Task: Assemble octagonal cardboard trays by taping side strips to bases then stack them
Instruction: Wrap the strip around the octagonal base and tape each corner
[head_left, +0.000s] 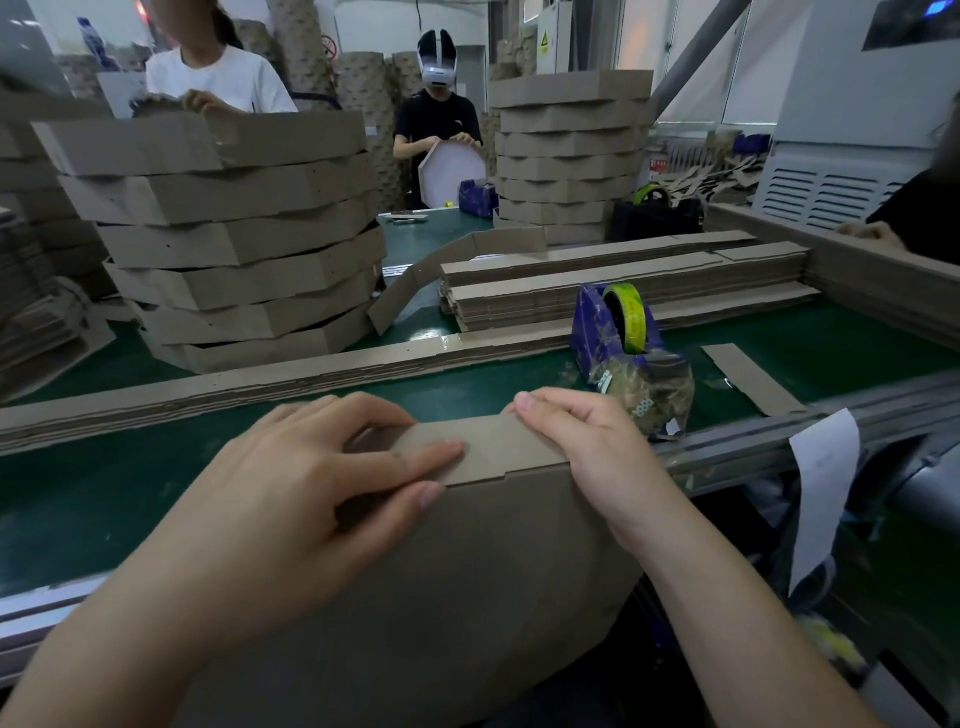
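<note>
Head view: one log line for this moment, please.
left hand: holds side strip | right hand: grips side strip | tape dispenser: untouched
</note>
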